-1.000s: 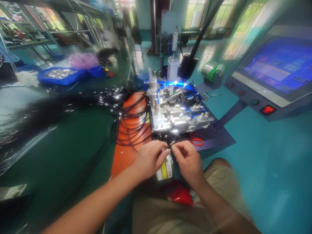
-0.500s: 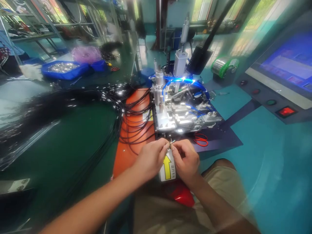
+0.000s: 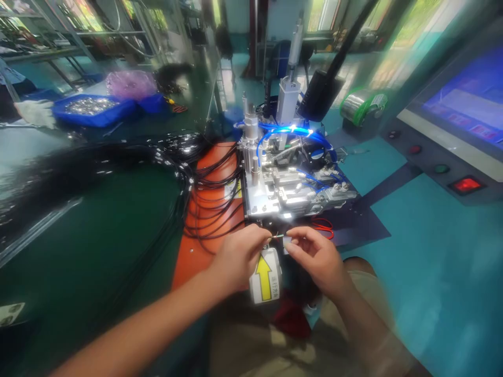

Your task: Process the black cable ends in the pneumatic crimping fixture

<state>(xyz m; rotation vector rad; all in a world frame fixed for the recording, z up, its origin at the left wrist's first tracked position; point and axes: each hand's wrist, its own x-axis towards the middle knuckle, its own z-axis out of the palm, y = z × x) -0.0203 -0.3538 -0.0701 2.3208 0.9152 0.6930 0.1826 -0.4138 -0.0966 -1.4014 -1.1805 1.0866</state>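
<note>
My left hand pinches a thin cable end with small coloured wires sticking out to the right from its fingertips. Just right of those wires is my right hand, its thumb and forefinger a little apart and nothing clear between them. Both hands are in front of a metal machine with blue air tubes. Below them is a white label with a yellow arrow. Black cables run over an orange plate to the machine's left side.
Red-handled scissors lie by the machine's front edge. At the right stand a screen panel with buttons and a green wire spool. A blue tray of small metal parts and a person's gloved hand are at the far left.
My right hand has moved right, away from my left hand, and its fingertips have parted. The wires at my left fingertips show more plainly. The whole view has shifted slightly.
</note>
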